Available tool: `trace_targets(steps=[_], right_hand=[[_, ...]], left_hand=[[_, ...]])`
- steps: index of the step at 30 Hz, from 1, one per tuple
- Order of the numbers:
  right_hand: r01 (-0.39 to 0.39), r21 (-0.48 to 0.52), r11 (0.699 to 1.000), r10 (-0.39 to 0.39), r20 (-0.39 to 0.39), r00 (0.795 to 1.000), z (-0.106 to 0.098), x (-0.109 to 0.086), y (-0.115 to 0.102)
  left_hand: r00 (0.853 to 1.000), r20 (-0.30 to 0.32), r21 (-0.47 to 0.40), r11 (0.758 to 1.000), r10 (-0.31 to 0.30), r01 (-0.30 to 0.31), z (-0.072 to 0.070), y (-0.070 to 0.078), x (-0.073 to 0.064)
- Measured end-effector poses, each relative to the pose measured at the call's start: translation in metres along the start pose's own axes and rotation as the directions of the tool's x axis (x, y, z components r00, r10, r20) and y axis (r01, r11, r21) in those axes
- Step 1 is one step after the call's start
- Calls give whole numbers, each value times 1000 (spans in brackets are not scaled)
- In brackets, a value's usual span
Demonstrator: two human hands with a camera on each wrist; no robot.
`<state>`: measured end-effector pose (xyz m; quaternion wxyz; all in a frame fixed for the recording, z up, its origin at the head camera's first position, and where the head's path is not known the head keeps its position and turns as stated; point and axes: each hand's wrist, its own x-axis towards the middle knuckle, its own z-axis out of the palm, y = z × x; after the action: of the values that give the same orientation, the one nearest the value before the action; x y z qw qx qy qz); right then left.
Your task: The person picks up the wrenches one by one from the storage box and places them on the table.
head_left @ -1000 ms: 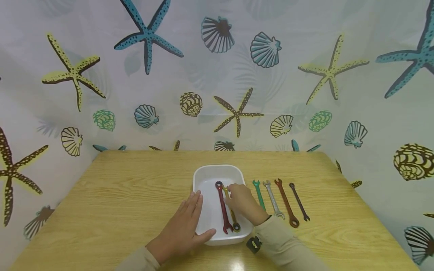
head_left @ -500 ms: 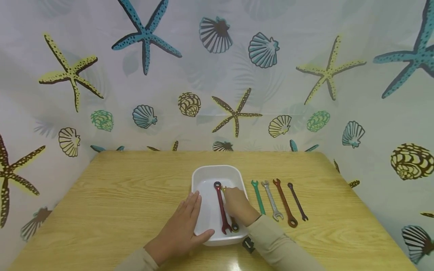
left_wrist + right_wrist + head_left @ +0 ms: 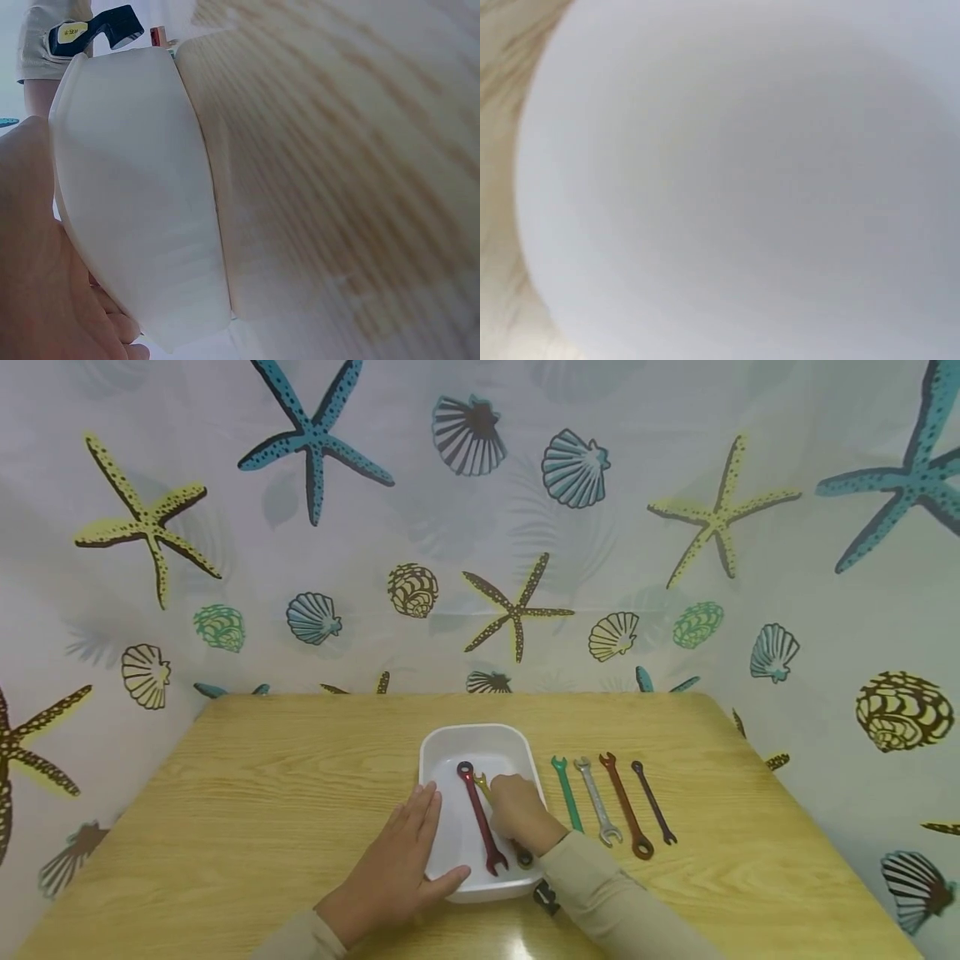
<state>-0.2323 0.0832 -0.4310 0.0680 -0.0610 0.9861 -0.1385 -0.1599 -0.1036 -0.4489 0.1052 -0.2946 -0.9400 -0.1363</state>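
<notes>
"Backdrop and surface: how are they listed?"

"White cloth (image 3: 360,543), printed with starfish (image 3: 516,610) and shells (image 3: 313,618); below, a wood-grained table (image 3: 300,752). One rounded tray (image 3: 480,737), white, smooth-walled, seemingly plastic."

"And the hands?"

"Left hand (image 3: 405,852): fingers straight, laid along the tray's left rim, nothing grasped. Right hand (image 3: 522,810): curled round the middle of the yellow wrench (image 3: 483,786) (the grip itself is hidden beneath the knuckles), which is held slanted inside the tray, beside the red wrench (image 3: 481,816)."

"Which faults might be expected?"

"Glossy metal could be lost through a loose grip; the ring end could be caught on the near wall if tilted; the red wrench could be knocked by a sideways swing. Sliding is judged possible if the tray is not braced."

"Remaining stock?"

"Four slender pieces, laid right of the tray: green wrench (image 3: 567,793), silver wrench (image 3: 597,798), orange-brown wrench (image 3: 625,802), slim dark wrench (image 3: 654,803)."
</notes>
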Motion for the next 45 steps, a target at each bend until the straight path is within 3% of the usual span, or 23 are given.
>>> trace_targets(steps=[15, 25, 45], right_hand=[[41, 121, 992, -41, -4, 999, 0, 0, 5], [18, 163, 986, -29, 66, 997, -2, -2, 3], [91, 235, 968, -101, 31, 994, -5, 0, 5]], left_hand=[[1000, 5, 10, 1000, -7, 7, -1, 0, 0], [1000, 0, 14, 1000, 6, -6, -2, 0, -1], [1000, 25, 3, 1000, -15, 15, -1, -1, -1]])
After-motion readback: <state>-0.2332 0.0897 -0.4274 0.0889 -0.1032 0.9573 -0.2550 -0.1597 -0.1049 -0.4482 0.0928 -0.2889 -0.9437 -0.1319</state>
